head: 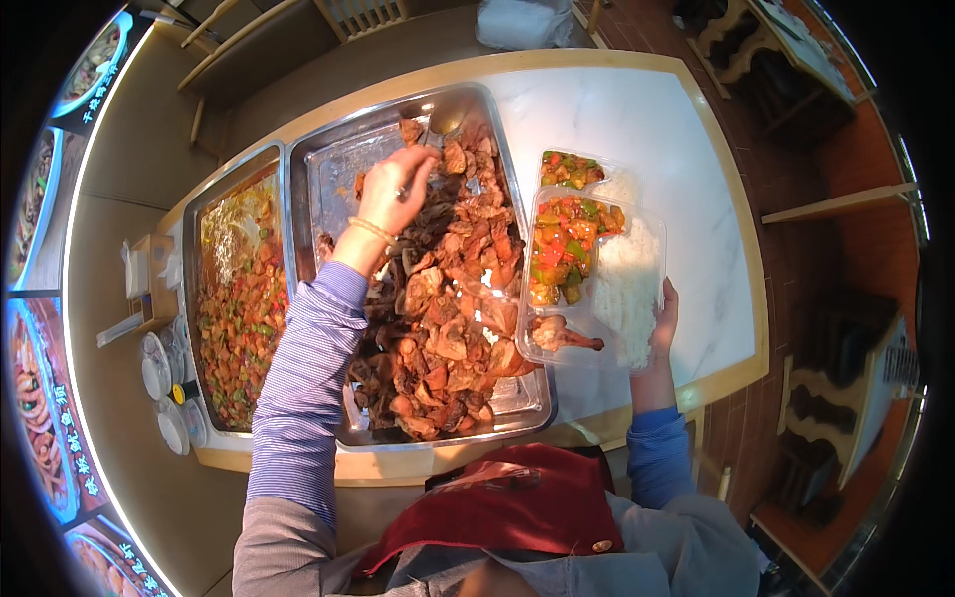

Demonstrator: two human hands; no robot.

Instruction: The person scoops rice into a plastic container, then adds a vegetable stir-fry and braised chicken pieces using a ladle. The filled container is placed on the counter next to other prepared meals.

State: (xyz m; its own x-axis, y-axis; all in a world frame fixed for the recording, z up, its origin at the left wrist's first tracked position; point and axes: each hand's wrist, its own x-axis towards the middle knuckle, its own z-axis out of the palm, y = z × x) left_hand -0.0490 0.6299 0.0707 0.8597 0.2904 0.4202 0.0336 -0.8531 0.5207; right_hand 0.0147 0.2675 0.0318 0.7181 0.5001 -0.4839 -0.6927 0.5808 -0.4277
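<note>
My left hand [399, 186], with a bracelet at the wrist, grips the handle of a metal spoon or ladle [446, 119] over the large steel tray [328, 149] of browned meat pieces [448, 298]. The bowl of the utensil is at the tray's far end. My right hand [664, 321] holds the side of a clear plastic compartment container [656, 224] at the tray's right edge. In it are diced meat with peppers [559, 246], white rice [627, 291] and, in the near left compartment, a cooked drumstick [563, 333].
Another filled container [571, 168] lies just beyond the held one. A second steel tray [190, 283] of diced meat and peppers stands left. Stacked round containers [157, 366] and a wooden holder [157, 276] are at the far left. Chairs and tables stand around.
</note>
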